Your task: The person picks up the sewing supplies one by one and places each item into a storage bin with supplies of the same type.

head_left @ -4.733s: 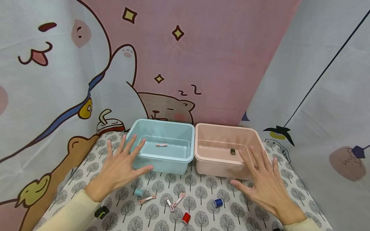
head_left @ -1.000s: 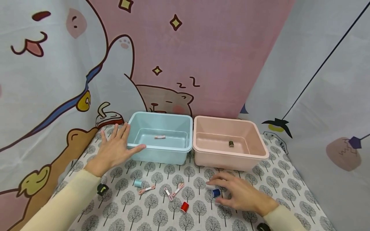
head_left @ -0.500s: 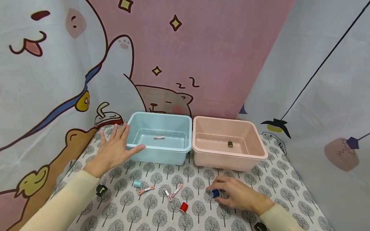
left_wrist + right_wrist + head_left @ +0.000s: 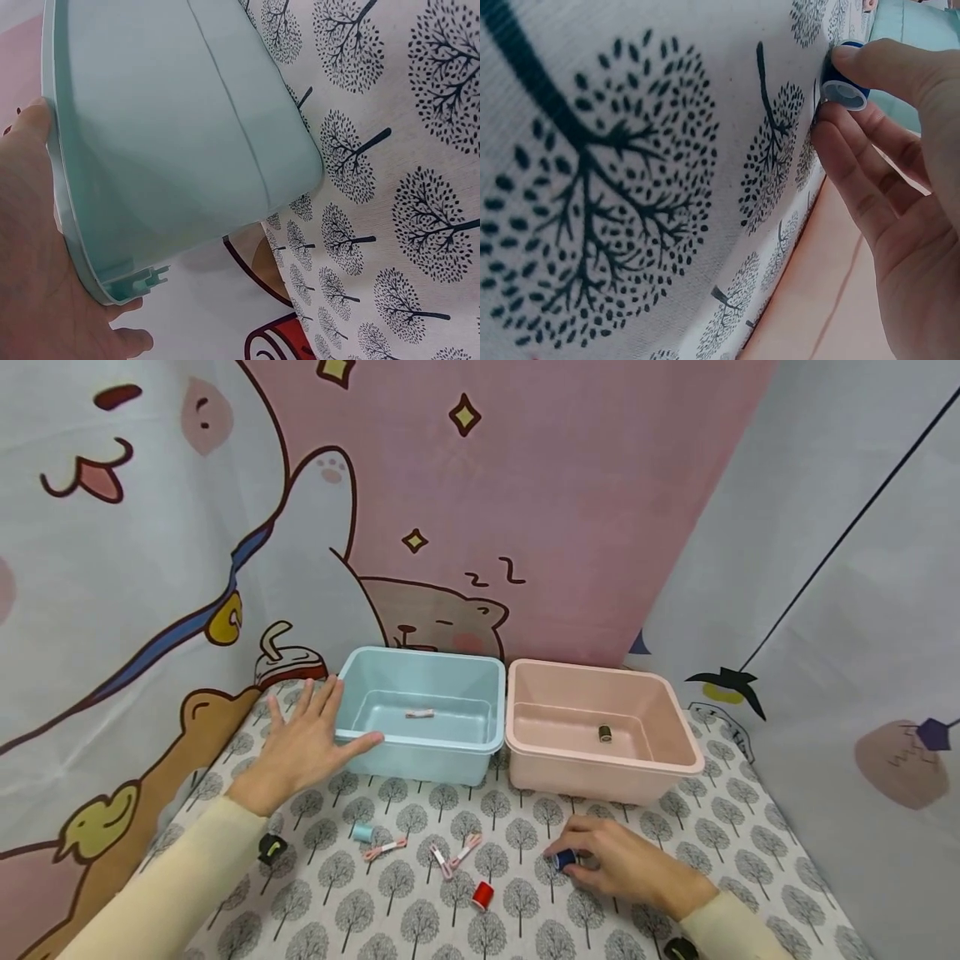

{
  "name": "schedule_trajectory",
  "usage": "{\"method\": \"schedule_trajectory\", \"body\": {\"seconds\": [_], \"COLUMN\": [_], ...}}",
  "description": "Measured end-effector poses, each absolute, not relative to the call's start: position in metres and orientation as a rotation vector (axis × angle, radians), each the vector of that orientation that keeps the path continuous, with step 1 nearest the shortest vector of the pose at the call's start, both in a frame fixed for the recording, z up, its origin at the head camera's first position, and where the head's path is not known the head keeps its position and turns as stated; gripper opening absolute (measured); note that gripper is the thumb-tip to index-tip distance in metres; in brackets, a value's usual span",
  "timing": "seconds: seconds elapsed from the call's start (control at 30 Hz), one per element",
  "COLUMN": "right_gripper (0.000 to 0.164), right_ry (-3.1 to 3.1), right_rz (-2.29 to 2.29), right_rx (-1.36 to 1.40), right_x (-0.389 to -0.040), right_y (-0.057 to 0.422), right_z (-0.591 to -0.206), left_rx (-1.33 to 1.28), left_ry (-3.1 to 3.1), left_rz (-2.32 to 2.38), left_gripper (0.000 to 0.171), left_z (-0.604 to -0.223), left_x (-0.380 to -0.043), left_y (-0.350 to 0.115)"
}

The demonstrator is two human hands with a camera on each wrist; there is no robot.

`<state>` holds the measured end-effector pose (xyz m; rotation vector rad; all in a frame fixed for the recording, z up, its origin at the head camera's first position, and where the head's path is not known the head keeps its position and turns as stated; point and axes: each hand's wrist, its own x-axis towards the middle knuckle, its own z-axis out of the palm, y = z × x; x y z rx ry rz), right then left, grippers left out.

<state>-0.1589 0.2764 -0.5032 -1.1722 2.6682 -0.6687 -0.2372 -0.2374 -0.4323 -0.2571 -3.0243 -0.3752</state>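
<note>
My right hand (image 4: 622, 864) pinches a blue thread spool (image 4: 564, 859) between thumb and fingers, low over the tree-print cloth. In the right wrist view the spool (image 4: 846, 88) shows its white end rim, with the thumb on one side. My left hand (image 4: 300, 747) is spread at the left end of the light blue bin (image 4: 420, 760), fingers straight along its rim; the left wrist view has that hand (image 4: 45, 247) against the bin's edge. A red spool (image 4: 483, 895), a light blue spool (image 4: 362, 832) and several pink-and-white thread bundles (image 4: 386, 848) lie on the cloth.
A pink bin (image 4: 592, 777) stands right beside the blue one, with a dark spool (image 4: 604, 733) inside. One pink-and-white bundle (image 4: 420, 713) lies in the blue bin. Behind them hangs a cartoon-print curtain (image 4: 570, 510).
The right hand has come down from the pink bin to the blue spool, and its fingers have closed round it. The left hand has shifted slightly left from over the blue bin's front to its end.
</note>
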Motion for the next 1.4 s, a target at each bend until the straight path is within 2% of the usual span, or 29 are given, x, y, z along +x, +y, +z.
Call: {"method": "schedule_trajectory", "body": {"seconds": [0.43,0.87,1.4], "right_gripper": [0.036,0.036,0.038], "right_ry": [2.677,2.885,2.928], "right_rz": [-0.682,-0.577,-0.569], "right_rx": [-1.166,-1.385,-1.44], "right_x": [-0.156,-0.155,-0.165], "right_y": [0.275,0.267,0.267], "right_z": [-0.49,-0.466,-0.44], "left_rx": [-0.264,-0.261,-0.253], "left_ry": [-3.026,-3.029,-3.014], "left_rz": [-0.376,-0.372,-0.386], "left_gripper": [0.129,0.129,0.13], "left_z": [-0.434,-0.432,-0.434], "left_x": [-0.238,-0.239,-0.238], "left_y": [-0.237,-0.236,-0.237]}}
